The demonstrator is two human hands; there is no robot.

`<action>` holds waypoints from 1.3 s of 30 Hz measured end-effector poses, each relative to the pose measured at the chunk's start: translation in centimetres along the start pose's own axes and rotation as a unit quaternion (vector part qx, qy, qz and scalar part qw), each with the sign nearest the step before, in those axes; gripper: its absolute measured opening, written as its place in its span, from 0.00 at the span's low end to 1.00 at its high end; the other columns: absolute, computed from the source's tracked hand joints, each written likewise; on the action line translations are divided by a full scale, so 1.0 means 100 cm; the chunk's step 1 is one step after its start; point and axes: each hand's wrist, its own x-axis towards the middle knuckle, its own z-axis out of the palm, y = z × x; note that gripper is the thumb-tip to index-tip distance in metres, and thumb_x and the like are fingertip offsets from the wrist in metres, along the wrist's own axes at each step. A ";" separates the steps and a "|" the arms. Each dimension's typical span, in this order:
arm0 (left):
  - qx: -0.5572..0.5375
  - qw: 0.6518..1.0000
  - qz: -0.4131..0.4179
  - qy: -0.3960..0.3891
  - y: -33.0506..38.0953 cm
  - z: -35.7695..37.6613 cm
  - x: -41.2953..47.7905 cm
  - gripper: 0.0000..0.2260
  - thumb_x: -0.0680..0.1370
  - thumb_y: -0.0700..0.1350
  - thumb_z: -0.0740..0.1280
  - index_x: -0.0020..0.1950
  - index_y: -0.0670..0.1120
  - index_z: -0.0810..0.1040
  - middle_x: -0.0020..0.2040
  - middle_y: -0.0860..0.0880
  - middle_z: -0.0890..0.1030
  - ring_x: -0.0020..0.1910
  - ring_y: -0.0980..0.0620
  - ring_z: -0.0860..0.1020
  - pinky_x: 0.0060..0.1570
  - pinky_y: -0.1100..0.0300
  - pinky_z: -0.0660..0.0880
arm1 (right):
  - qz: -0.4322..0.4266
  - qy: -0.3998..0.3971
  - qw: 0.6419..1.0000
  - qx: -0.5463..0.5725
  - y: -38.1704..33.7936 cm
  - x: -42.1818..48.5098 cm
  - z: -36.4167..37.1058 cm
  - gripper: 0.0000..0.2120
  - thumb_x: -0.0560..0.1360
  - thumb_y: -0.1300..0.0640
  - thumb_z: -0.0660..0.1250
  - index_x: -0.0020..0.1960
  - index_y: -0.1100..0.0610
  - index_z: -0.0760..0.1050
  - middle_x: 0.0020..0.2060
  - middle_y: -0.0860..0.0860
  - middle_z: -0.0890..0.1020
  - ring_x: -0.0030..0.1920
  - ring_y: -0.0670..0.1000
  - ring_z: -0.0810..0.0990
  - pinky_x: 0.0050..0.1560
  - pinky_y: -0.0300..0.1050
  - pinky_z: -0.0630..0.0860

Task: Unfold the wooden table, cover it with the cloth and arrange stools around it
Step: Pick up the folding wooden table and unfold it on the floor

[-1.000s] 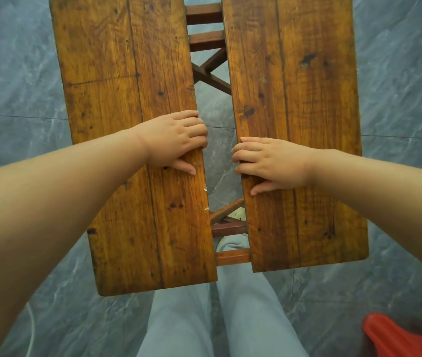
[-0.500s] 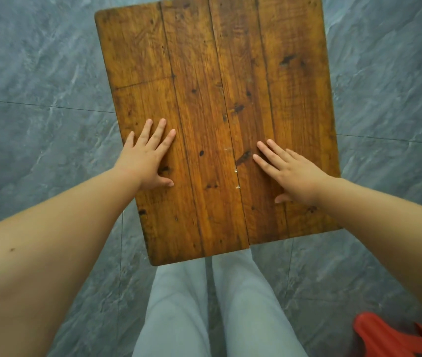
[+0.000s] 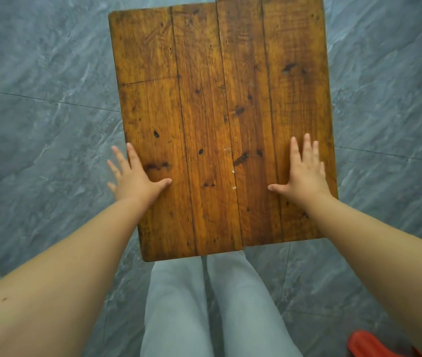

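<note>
Two halves of the wooden table meet at a centre seam, the right half set slightly farther away. Left hand lies flat, fingers spread, overhanging the left edge; right hand flat just inside the right edge; neither grips anything. Grey tiled floor open all round; red object at lower right.

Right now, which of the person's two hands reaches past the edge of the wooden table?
The left hand: its outer fingers hang over the wooden table's left edge. The right hand lies wholly on the top.
</note>
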 end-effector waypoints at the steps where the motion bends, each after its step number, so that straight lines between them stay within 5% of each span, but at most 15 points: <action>1: -0.040 0.999 -0.025 -0.003 -0.003 0.005 -0.003 0.56 0.67 0.65 0.71 0.75 0.52 0.32 0.76 0.46 0.32 0.76 0.40 0.40 0.70 0.35 0.50 | 0.040 -0.001 0.999 0.027 0.004 -0.001 0.004 0.62 0.63 0.37 0.75 0.77 0.52 0.33 0.76 0.56 0.34 0.76 0.59 0.36 0.73 0.64 0.48; 8: -0.211 0.977 -0.004 0.023 -0.012 0.027 -0.009 0.53 0.69 0.60 0.72 0.76 0.51 0.34 0.78 0.47 0.44 0.76 0.44 0.51 0.72 0.43 0.56 | 0.145 0.030 0.982 0.114 0.030 -0.007 0.023 0.67 0.57 0.31 0.74 0.76 0.50 0.32 0.76 0.57 0.35 0.76 0.60 0.36 0.71 0.70 0.47; 14: -0.211 0.976 0.033 0.037 -0.019 0.034 -0.007 0.52 0.70 0.60 0.71 0.76 0.50 0.35 0.77 0.45 0.48 0.75 0.42 0.55 0.70 0.43 0.59 | 0.162 0.051 0.967 0.188 0.052 -0.012 0.042 0.65 0.57 0.31 0.73 0.77 0.48 0.33 0.76 0.57 0.48 0.75 0.62 0.50 0.71 0.66 0.56; 39: -0.131 0.988 0.086 0.009 -0.080 0.042 -0.038 0.50 0.71 0.59 0.71 0.77 0.50 0.36 0.76 0.45 0.51 0.74 0.42 0.57 0.70 0.43 0.60 | 0.262 0.054 0.932 0.243 0.013 -0.144 0.149 0.63 0.60 0.29 0.70 0.76 0.48 0.31 0.77 0.57 0.47 0.75 0.62 0.51 0.71 0.64 0.57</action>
